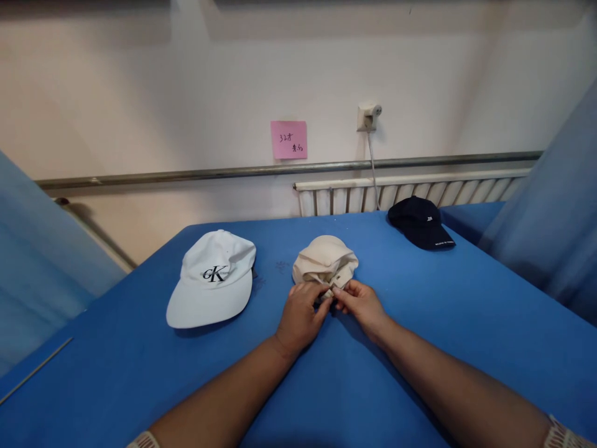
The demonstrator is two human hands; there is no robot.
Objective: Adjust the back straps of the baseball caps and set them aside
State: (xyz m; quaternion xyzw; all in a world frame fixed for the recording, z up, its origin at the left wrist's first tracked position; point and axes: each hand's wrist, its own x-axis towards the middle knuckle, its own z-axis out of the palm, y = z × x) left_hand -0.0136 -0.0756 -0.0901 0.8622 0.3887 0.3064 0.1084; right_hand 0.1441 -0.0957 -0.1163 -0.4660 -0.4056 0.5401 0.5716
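A beige baseball cap lies in the middle of the blue table, its back opening and strap turned toward me. My left hand pinches the near edge of this cap at the strap. From the other side, my right hand grips the strap between thumb and fingers, close to the left fingertips. The fingers hide the strap's fastening in part. To the left rests a white baseball cap with black letters on its front, brim toward me. A black baseball cap with small white lettering sits at the far right.
Behind the table runs a metal rail along the wall, with a white radiator below it. A cord hangs from a wall socket. A pink note sticks to the wall. Blue curtains hang at both sides.
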